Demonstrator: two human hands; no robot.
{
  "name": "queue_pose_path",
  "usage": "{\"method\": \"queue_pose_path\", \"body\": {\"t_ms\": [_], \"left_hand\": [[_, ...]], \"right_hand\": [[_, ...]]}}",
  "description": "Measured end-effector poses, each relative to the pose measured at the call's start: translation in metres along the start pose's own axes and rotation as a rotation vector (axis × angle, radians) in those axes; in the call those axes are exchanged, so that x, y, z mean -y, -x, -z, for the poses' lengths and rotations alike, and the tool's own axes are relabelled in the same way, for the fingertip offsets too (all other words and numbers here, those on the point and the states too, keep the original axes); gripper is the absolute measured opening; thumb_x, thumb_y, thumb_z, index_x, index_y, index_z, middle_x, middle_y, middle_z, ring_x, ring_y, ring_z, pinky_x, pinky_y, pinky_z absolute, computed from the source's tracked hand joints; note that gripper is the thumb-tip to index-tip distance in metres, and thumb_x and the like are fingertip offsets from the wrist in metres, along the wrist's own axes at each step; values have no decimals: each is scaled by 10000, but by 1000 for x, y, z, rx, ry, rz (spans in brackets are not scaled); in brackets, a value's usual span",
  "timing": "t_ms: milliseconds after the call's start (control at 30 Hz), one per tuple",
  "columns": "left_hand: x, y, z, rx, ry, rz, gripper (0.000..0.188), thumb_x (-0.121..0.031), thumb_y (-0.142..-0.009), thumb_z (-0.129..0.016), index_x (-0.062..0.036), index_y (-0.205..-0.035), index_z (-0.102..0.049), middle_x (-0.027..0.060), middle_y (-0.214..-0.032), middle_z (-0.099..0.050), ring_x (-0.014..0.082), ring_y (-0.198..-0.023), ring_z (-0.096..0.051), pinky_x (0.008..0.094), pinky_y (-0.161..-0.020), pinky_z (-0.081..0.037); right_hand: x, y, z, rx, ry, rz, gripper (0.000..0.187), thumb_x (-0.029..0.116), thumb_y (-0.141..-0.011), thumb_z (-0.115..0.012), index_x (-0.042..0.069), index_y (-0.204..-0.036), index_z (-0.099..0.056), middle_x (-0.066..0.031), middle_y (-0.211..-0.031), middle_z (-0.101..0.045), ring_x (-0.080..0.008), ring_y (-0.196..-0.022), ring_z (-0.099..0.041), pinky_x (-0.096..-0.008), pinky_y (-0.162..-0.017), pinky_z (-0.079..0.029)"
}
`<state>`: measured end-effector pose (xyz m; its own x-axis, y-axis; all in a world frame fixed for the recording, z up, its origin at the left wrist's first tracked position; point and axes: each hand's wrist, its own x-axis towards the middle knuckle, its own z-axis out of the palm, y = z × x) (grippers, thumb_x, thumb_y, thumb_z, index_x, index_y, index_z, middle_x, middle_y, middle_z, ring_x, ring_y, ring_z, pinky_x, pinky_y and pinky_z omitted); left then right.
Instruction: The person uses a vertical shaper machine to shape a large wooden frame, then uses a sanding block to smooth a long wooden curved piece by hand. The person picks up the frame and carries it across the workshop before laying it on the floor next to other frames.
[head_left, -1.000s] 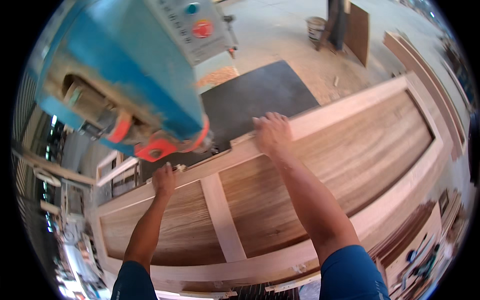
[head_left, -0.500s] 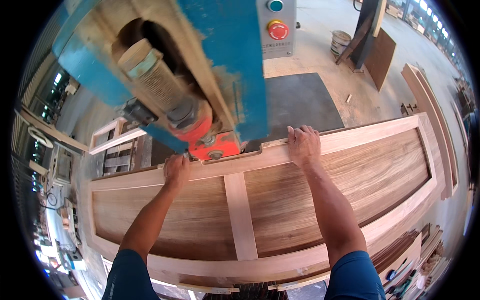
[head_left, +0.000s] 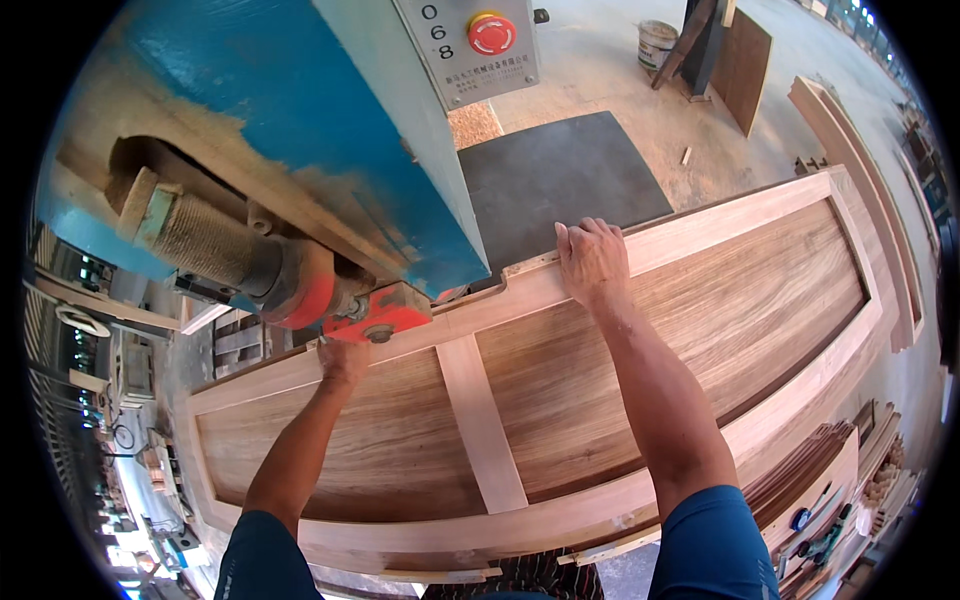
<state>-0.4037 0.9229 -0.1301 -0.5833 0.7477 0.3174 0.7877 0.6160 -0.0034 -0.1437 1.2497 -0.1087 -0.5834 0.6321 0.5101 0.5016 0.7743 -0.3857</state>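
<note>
A large wooden panel door, pale frame around two brown grained panels, lies across in front of me at a slant. My right hand is closed over its far rail, right of the middle stile. Further left, my left hand grips the same rail, its fingertips hidden behind the red machine head. That head, with a bolt in its face, sits over the far edge. A shallow step is cut into this edge between my hands. The blue woodworking machine carries a dusty threaded cylinder above the head.
A dark machine table extends beyond the door. The grey control box has a red emergency button. Long wooden frame parts stand at right, with stacked strips near my right arm. A bucket stands on the dusty floor.
The view has tilted, and the machine appears further left. The door has shifted right relative to the red head, which now covers my left fingertips. Both hands keep their hold on the far rail.
</note>
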Motion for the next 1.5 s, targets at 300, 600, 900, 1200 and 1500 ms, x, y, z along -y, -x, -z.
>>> {"method": "queue_pose_path", "body": {"t_ms": [300, 600, 900, 1200, 1500], "left_hand": [[58, 44, -39, 234, -339, -136, 256, -271, -816, -609, -104, -1003, -666, 176, -1056, -632, 365, -1006, -580, 492, -849, -452], [51, 35, -33, 95, -440, -234, 172, -196, -833, -582, -71, -918, -666, 175, -943, -648, 358, -869, -612, 491, -771, -462], [31, 27, -20, 183, -512, -262, 193, -177, -832, -564, -46, -947, -648, 168, -952, -643, 332, -862, -621, 491, -745, -465], [-12, 18, 25, 121, -210, -190, 231, -183, -868, -523, -43, -1022, -623, 170, -1012, -631, 348, -978, -589, 488, -802, -453], [-20, 9, 28, 106, 15, 68, 178, -230, -785, -643, -120, -923, -662, 107, -962, -664, 321, -977, -602, 459, -866, -448]], "right_hand": [[1, -1, 0, -2, -21, -2, 333, 228, -943, -511, 70, -682, -645, -89, -758, -611, -255, -834, -590, -384, -797, -432], [-2, 2, -1, -27, -46, -18, 328, 218, -940, -515, 57, -686, -646, -95, -759, -610, -264, -836, -588, -385, -799, -432], [0, 3, 1, -40, 12, -41, 329, 223, -939, -521, 57, -685, -645, -93, -762, -610, -259, -842, -589, -383, -816, -435], [-1, 10, -5, -46, -17, -74, 358, 241, -955, -513, 48, -680, -634, -91, -766, -596, -262, -835, -580, -385, -827, -431], [-1, 7, 3, 27, -10, -86, 332, 246, -941, -514, 64, -703, -658, -86, -808, -621, -249, -882, -589, -388, -830, -426]]}}
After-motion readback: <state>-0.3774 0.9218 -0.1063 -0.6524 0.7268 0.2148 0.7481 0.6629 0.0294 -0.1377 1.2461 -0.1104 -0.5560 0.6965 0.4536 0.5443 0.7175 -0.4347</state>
